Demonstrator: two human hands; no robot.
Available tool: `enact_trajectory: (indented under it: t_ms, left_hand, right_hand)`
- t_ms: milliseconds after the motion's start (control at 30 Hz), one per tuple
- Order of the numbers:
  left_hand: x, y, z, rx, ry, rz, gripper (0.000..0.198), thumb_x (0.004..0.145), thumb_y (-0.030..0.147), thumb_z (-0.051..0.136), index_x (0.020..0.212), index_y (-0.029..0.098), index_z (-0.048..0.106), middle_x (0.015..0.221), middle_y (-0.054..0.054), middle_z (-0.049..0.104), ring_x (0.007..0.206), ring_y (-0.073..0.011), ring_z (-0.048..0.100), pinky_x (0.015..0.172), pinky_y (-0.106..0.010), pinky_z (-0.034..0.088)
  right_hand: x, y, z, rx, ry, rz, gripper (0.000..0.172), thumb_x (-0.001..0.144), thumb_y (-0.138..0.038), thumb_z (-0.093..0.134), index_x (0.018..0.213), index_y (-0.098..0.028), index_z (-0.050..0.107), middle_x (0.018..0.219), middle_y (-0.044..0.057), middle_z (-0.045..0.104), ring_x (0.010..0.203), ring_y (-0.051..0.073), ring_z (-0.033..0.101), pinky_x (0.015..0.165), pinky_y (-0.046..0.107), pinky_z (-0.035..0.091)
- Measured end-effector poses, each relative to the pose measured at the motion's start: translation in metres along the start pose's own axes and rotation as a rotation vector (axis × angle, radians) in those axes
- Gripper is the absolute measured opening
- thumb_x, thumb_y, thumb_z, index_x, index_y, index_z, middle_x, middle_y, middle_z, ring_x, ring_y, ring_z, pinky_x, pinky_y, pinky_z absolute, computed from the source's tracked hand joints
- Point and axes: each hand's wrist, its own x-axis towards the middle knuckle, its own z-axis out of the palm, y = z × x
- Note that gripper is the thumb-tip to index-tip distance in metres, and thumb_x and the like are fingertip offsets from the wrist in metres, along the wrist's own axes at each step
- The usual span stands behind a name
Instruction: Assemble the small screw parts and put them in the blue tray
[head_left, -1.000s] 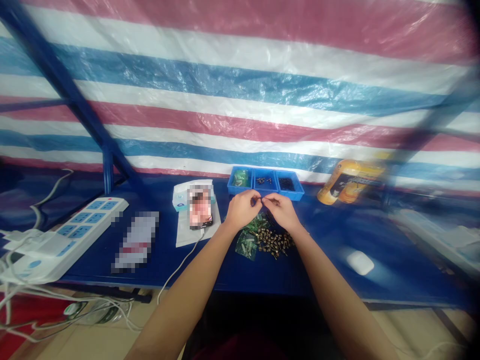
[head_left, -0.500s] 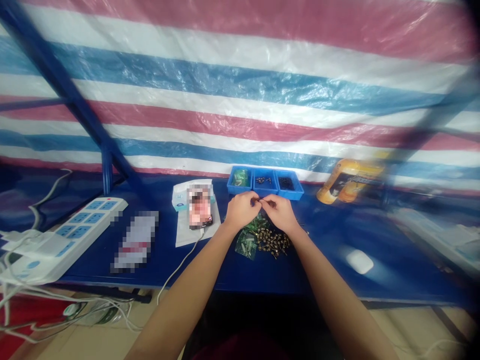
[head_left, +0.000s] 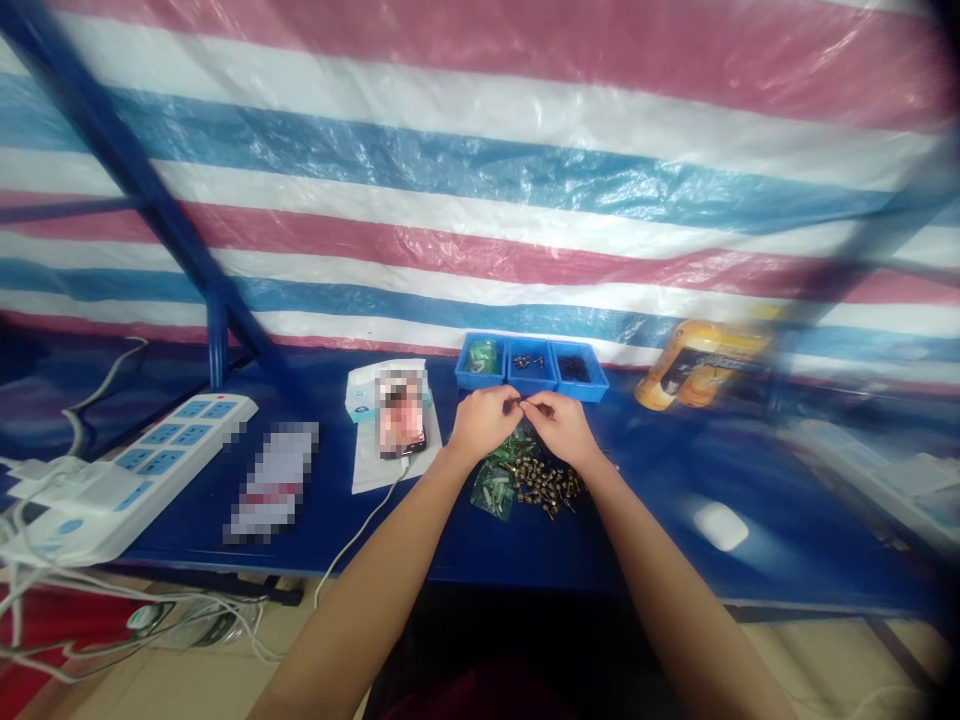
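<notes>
**Grip of both hands is closed on one tiny part**

The left hand [head_left: 484, 422] and the right hand [head_left: 562, 428] are nearly closed, and their fingertips [head_left: 508, 402] meet on a small dark part [head_left: 517, 405], too small for telling its exact kind. The hands are above the blue worktop [head_left: 645, 540], just in front of a blue plastic tray [head_left: 529, 393] with three compartments. The left compartment has green pieces in a clear bag [head_left: 481, 356], the middle one has small dark metal parts [head_left: 529, 362], and the right one has fine black parts [head_left: 574, 368].

Under the hands lies a pile of brass-coloured parts [head_left: 544, 483], beside a clear bag of green pieces [head_left: 493, 492]. To the left are a phone [head_left: 400, 415] on white paper with a white cable [head_left: 360, 530], a blurred packet [head_left: 274, 482] and a white power strip [head_left: 157, 460]. To the right are a small white oval object [head_left: 720, 525] and a yellow can [head_left: 697, 365]; its writing is too blurred to read.
</notes>
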Motion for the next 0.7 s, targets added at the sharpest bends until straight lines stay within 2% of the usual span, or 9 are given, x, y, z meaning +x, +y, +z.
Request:
enact_trajectory:
  t_ms: [400, 700]
  left_hand:
    - [0.0009, -0.0001, -0.0002, -0.019, 0.025, -0.042, 0.016, 0.086, 0.026, 0.061, 0.094, 0.03, 0.074, 0.087, 0.0, 0.076, 0.08, -0.0218, 0.069, 0.067, -0.028, 0.046]
    - [-0.0003, 0.004, -0.0005, -0.078, 0.069, -0.067, 0.016, 0.084, 0.024, 0.062, 0.094, 0.03, 0.073, 0.084, 0.002, 0.075, 0.078, -0.0195, 0.069, 0.069, -0.027, 0.048]
  right_hand:
    - [-0.0004, -0.0012, 0.0011, 0.019, -0.02, -0.01, 0.028, 0.093, -0.041, 0.052, 0.089, -0.025, 0.074, 0.084, 0.003, 0.073, 0.072, 0.021, 0.062, 0.07, 0.033, 0.045]
    - [0.0022, 0.0012, 0.0017, 0.132, -0.025, 0.056, 0.03, 0.094, -0.045, 0.049, 0.09, -0.023, 0.068, 0.086, 0.003, 0.071, 0.08, 0.022, 0.063, 0.076, 0.033, 0.046]
